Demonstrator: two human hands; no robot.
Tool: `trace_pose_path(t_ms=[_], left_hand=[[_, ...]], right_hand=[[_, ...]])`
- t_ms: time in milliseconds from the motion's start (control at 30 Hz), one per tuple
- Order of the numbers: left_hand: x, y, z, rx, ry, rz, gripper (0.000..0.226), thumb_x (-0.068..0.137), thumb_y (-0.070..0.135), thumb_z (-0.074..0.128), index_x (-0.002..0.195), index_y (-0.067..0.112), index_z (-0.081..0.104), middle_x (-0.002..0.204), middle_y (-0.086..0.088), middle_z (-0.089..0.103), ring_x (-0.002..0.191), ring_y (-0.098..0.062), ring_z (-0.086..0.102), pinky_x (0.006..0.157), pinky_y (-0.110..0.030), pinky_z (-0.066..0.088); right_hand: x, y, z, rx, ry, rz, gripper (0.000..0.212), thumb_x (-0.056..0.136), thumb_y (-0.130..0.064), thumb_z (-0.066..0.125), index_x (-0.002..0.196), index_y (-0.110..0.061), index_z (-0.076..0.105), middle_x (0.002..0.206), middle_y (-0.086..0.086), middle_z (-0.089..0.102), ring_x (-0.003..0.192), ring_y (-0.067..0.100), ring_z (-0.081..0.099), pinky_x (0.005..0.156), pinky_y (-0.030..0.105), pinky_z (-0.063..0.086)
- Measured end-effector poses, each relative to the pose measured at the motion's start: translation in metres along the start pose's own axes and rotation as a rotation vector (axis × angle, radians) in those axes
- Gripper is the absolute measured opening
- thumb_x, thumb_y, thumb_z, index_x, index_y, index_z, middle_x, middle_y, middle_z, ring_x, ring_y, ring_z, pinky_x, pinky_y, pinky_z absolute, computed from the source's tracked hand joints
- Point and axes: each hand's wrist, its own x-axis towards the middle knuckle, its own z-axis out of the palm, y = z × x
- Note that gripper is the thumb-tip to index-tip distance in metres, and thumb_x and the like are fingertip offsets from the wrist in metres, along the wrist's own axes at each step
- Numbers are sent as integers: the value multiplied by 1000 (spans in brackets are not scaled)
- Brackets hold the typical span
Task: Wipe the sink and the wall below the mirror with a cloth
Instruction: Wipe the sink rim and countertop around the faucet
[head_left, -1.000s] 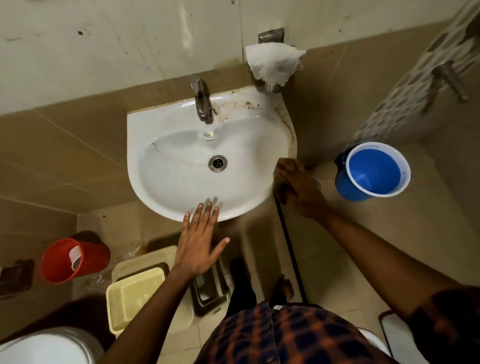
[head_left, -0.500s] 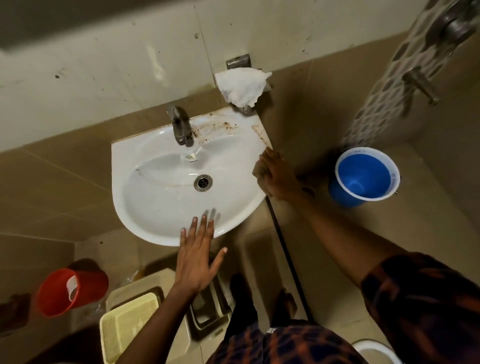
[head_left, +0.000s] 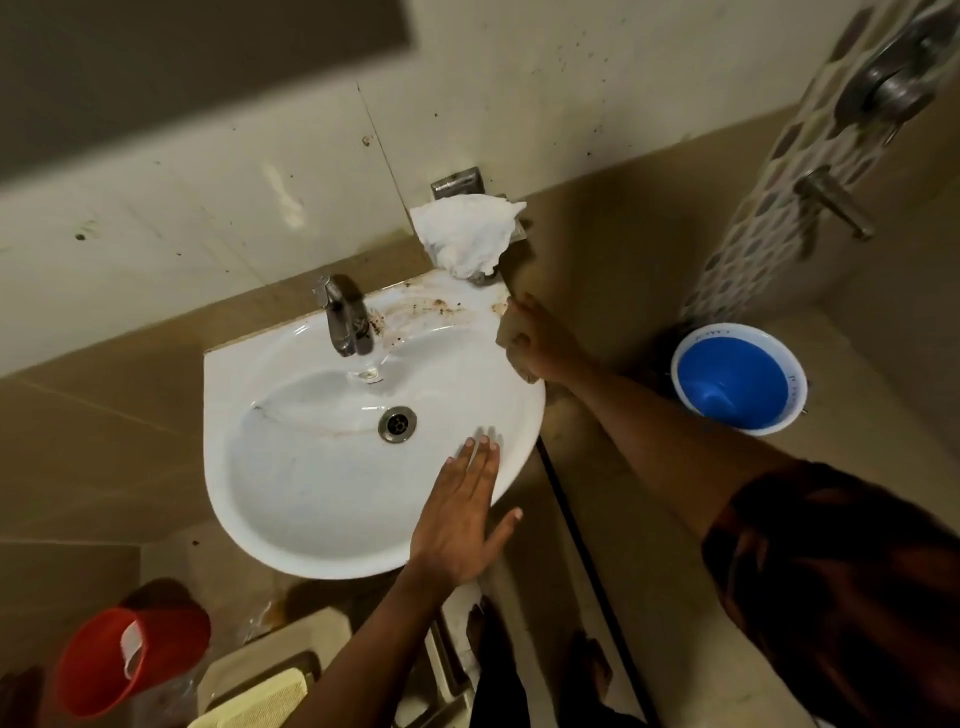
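Head view. Over the last second the right hand (head_left: 543, 345) has travelled from the front right edge of the sink (head_left: 311, 509) up its right rim, and now sits at the back right corner. The left hand (head_left: 460, 514) has come forward from just off the front rim to lie on it. Judgement: the rim pass is nearly done; the stained back ledge comes next, the wall (head_left: 208, 208) is not yet touched.

Right hand: fingers curled over a wadded tan cloth (head_left: 509, 335), pressing it to the rim edge. Only scraps of the cloth show under the hand.

Left hand: flat, four fingers pressed together and reaching over the rim into the basin, thumb spread wide. Bracing, by the look.

Sink: white, basin mostly clean, a faint brown line near the drain (head_left: 397, 423). Brown grime (head_left: 436, 306) streaks the ledge between the tap (head_left: 343, 322) and the back right corner.

Wall: pale, specked and smeared, below a dark band, likely the mirror (head_left: 182, 67).

Also: white rag (head_left: 465, 239) on a holder above the corner; blue bucket (head_left: 737, 379) to the right.
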Motion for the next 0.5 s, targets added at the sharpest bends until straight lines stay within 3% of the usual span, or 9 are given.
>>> trace_pose_path(t_ms=[67, 133, 167, 300, 433, 500], left_hand=[[0, 1, -2, 8, 25, 11, 83, 98, 68, 22, 159, 17, -1, 167, 0, -7, 153, -14, -13, 126, -38, 9], [1, 2, -4, 13, 38, 16, 87, 95, 72, 24, 159, 18, 2, 167, 0, -5, 153, -14, -12, 126, -37, 7], [1, 3, -4, 10, 32, 17, 90, 93, 75, 24, 159, 18, 2, 167, 1, -5, 153, -14, -12, 126, -36, 6], [5, 3, -7, 3, 43, 38, 94, 89, 78, 24, 159, 18, 9, 167, 1, 0, 154, -15, -10, 124, -38, 8], [5, 4, -6, -1, 44, 36, 95, 87, 79, 22, 159, 18, 13, 167, 2, 5, 154, -15, -8, 124, -39, 10], [5, 4, -5, -4, 29, 21, 96, 86, 80, 23, 159, 19, 12, 168, 3, 4, 154, -16, -9, 125, -40, 10]], right_hand=[[12, 2, -9, 75, 33, 12, 41, 94, -1, 44, 134, 5, 51, 122, 32, 60, 109, 47, 60, 94, 43, 48], [11, 6, 2, 47, 119, 13, 46, 99, -2, 46, 145, 2, 42, 145, 28, 47, 132, 41, 47, 106, 30, 34], [5, 10, 14, 40, 177, -3, 49, 98, -5, 51, 147, -1, 41, 151, 24, 41, 140, 38, 40, 113, 30, 30], [-4, 24, 53, -113, 265, -158, 61, 81, -5, 73, 138, 0, 52, 154, 20, 40, 141, 43, 37, 112, 53, 39], [39, 20, 39, -144, 263, -167, 58, 87, -4, 64, 141, 7, 46, 150, 27, 41, 142, 45, 36, 111, 57, 38], [60, 11, 31, -207, 198, -133, 63, 91, -14, 58, 149, -3, 37, 157, 19, 34, 146, 42, 28, 111, 58, 35]])
